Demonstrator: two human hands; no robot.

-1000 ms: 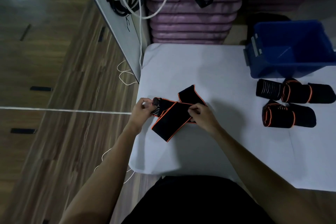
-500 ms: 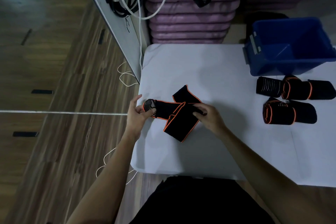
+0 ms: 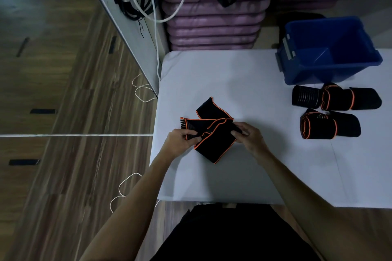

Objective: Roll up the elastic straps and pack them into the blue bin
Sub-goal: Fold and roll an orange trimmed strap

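Note:
A black elastic strap with orange edging (image 3: 213, 144) lies folded and crossed on the white table (image 3: 244, 82) near its left edge. My left hand (image 3: 180, 141) pinches the strap's striped left end. My right hand (image 3: 249, 136) grips the strap's right fold. Two rolled straps lie at the right: one (image 3: 337, 99) just in front of the blue bin (image 3: 328, 70), another (image 3: 329, 127) nearer me. The bin stands at the far right of the table, and I see nothing inside it.
A stack of purple mats (image 3: 214, 25) rests behind the table with black straps hanging over it. White and black cables (image 3: 152, 6) hang at the back left. Wooden floor (image 3: 63, 133) lies left of the table, with a thin white cord (image 3: 127, 188) on it.
The strap's left end has been spread out flatter, and my left hand has shifted along it toward the crossing. My right hand keeps hold of the right fold.

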